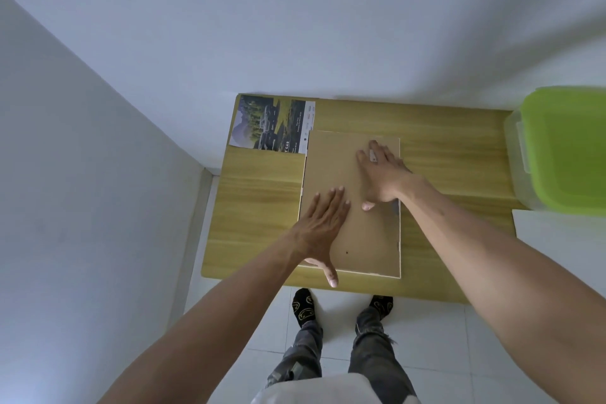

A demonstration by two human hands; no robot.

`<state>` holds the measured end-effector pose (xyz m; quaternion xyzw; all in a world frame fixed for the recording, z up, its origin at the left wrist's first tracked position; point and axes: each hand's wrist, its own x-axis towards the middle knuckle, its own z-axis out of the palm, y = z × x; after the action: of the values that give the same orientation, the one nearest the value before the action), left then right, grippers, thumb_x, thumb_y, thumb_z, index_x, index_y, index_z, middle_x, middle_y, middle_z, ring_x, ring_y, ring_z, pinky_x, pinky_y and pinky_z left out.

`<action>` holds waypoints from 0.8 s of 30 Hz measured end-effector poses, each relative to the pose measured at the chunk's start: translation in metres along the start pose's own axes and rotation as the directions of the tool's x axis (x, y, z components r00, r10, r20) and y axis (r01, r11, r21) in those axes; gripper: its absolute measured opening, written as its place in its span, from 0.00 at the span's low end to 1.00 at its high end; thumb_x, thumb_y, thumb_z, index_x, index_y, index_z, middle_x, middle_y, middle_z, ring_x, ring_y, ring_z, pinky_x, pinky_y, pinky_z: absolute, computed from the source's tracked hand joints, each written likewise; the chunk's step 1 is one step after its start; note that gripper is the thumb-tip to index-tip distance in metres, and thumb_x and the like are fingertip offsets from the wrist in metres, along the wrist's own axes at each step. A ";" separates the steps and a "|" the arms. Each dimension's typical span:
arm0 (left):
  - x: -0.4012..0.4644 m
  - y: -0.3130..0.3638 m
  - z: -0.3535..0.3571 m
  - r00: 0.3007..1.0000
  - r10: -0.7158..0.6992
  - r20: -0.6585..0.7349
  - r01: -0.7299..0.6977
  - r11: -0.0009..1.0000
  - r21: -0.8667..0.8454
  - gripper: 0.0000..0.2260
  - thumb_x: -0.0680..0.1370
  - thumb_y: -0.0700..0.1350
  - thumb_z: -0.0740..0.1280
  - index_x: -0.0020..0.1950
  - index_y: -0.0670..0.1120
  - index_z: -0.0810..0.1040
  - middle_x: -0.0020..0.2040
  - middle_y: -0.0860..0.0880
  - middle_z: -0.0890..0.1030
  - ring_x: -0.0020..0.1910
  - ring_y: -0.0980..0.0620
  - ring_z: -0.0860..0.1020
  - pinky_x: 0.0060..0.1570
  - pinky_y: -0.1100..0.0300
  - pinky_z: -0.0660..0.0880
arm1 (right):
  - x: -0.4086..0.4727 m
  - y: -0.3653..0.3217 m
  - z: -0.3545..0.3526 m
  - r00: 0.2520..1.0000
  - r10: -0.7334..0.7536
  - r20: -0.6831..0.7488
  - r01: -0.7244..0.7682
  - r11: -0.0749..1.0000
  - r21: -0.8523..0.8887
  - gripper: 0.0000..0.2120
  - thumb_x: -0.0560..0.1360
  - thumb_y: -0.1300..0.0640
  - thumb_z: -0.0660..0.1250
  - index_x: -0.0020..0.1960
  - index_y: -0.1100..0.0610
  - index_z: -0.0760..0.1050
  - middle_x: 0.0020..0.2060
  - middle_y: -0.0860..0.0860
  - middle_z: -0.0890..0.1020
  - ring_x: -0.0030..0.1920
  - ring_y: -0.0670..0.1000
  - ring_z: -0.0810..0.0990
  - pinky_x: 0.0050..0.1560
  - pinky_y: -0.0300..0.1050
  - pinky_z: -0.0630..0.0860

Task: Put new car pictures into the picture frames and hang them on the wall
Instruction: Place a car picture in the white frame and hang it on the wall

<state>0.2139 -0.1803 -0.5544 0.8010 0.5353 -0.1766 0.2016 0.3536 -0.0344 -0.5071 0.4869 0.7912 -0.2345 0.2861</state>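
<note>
A picture frame lies face down on the wooden table, its brown backing board up and a thin white rim around it. My left hand presses flat on the board's near left part, fingers straight, thumb over the frame's front edge. My right hand rests flat on the board's far right part, fingers spread. A small pale thing shows beside its fingers, too small to name. A car picture with a dark landscape lies at the table's far left corner, its right edge tucked under the frame.
A clear plastic box with a green lid stands off the table's right end. White walls close in behind and to the left of the table. My legs and black socks stand on the white tiled floor at the table's front edge.
</note>
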 end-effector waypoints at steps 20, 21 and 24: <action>0.015 -0.022 -0.027 0.984 -0.041 -0.176 0.007 0.981 -0.192 0.54 0.64 0.74 0.67 0.79 0.43 0.55 0.80 0.45 0.54 0.78 0.48 0.52 0.77 0.48 0.45 | 0.006 0.001 0.018 0.999 -0.037 -0.007 0.036 0.987 -0.155 0.70 0.59 0.35 0.79 0.79 0.49 0.31 0.78 0.54 0.31 0.79 0.60 0.35 0.76 0.66 0.49; 0.021 -0.028 -0.036 0.974 -0.069 -0.215 0.027 0.981 -0.193 0.53 0.65 0.73 0.68 0.78 0.42 0.56 0.80 0.44 0.54 0.78 0.46 0.52 0.77 0.48 0.46 | 0.006 0.006 0.018 0.998 -0.050 -0.026 0.046 0.989 -0.140 0.70 0.58 0.34 0.79 0.79 0.49 0.31 0.78 0.55 0.31 0.79 0.59 0.35 0.77 0.65 0.47; 0.041 -0.049 -0.057 0.968 -0.149 -0.202 0.112 0.977 -0.183 0.57 0.64 0.72 0.70 0.79 0.40 0.49 0.80 0.39 0.42 0.79 0.42 0.40 0.77 0.48 0.41 | 0.008 0.017 0.019 0.993 -0.083 -0.084 0.073 0.991 -0.116 0.72 0.56 0.31 0.79 0.79 0.51 0.32 0.77 0.57 0.30 0.78 0.59 0.32 0.77 0.63 0.44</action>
<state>0.1872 -0.1014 -0.5325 0.7582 0.6187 -0.0555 0.1982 0.3697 -0.0343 -0.5277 0.4487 0.8335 -0.1786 0.2684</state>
